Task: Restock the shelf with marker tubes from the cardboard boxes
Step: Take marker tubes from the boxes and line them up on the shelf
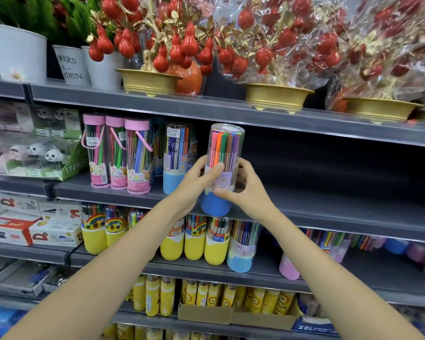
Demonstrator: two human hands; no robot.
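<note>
Clear marker tube (222,165) with blue base, upright, held in front of the grey shelf (329,204). Left grip (194,179) and right grip (245,190) both wrapped around it. Another blue-based tube (176,158) just beside, left.

Both forearms hide several yellow-based tubes (194,241); the far-right shelf goods (402,249) are blurred.

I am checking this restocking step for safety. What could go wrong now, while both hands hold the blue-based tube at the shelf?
1. The held marker tube is tilted and may tip over the shelf edge when the left hand and right hand release it.
2. It could knock the blue-based tube close beside it.
</note>
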